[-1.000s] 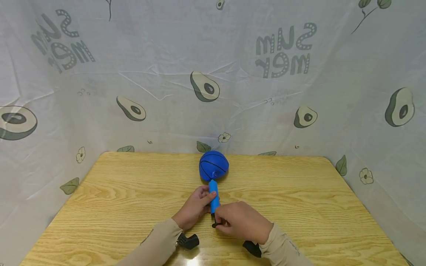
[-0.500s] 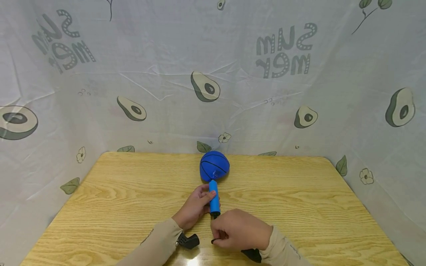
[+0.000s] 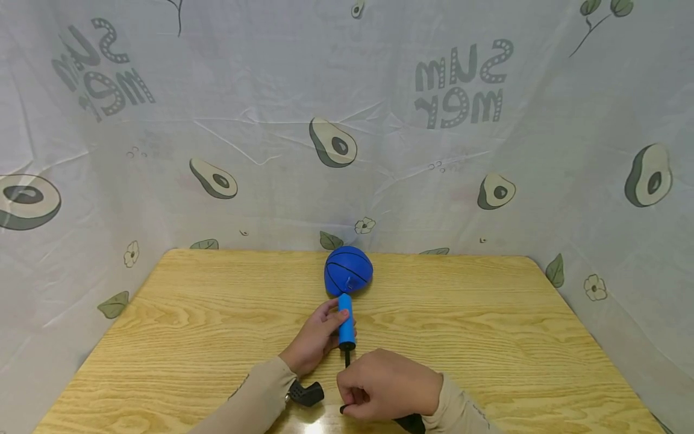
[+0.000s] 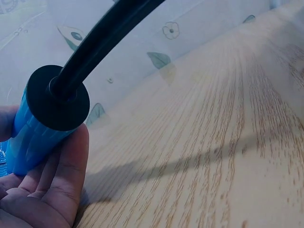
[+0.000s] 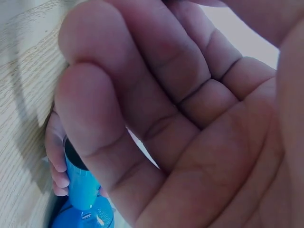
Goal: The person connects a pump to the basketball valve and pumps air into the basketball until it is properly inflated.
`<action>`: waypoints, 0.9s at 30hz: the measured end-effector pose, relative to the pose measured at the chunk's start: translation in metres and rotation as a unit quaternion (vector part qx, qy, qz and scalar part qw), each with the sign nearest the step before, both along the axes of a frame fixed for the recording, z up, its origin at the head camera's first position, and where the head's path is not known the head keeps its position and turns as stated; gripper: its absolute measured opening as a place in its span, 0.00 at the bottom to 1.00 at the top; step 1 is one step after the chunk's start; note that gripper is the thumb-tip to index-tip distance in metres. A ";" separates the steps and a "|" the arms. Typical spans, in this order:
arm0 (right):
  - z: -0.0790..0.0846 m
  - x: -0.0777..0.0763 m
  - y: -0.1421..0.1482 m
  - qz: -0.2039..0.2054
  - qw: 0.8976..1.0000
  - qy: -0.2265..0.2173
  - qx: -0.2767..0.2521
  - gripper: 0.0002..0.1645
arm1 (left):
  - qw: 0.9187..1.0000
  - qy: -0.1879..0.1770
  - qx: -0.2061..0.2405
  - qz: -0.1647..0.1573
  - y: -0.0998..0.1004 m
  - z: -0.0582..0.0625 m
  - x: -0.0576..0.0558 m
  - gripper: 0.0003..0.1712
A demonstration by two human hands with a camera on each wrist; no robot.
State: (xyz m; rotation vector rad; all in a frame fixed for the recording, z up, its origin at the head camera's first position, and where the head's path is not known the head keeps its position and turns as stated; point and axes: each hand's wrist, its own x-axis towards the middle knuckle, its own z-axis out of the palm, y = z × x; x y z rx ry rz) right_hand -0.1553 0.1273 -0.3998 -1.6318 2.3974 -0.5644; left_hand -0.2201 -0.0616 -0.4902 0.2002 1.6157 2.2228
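Note:
A blue ball with black lines (image 3: 348, 268), dented on its near side, sits at the table's far edge. My left hand (image 3: 317, 337) grips the blue barrel of a hand pump (image 3: 346, 322), whose tip meets the ball's near side. From the barrel's black end cap a black rod (image 4: 104, 45) extends toward me. My right hand (image 3: 387, 386) holds the pump's black handle (image 3: 343, 409) with curled fingers. In the right wrist view those curled fingers (image 5: 90, 109) cover most of the handle, and the barrel shows behind them.
The wooden table (image 3: 477, 325) spreads out on both sides of the hands. A white curtain printed with avocados (image 3: 260, 90) hangs behind and beside it. A black camera mount (image 3: 306, 393) is strapped at the left wrist.
My right hand has drawn back toward me with the handle, and more of the black rod shows out of the barrel. My left hand and the ball have hardly moved.

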 end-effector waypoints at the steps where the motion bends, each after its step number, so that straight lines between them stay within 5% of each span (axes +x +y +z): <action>1: 0.000 0.000 0.000 0.001 1.000 0.001 0.000 0.14 | 1.000 0.000 0.000 0.000 0.000 0.000 0.000 0.37; 10: -0.001 -0.005 0.004 -0.014 0.999 -0.035 -0.011 0.13 | 1.000 -0.001 -0.001 0.004 -0.001 0.001 0.001 0.39; 27: -0.009 -0.019 0.010 -0.174 0.985 0.004 -0.016 0.17 | 1.000 -0.002 -0.006 0.009 0.001 -0.001 0.000 0.39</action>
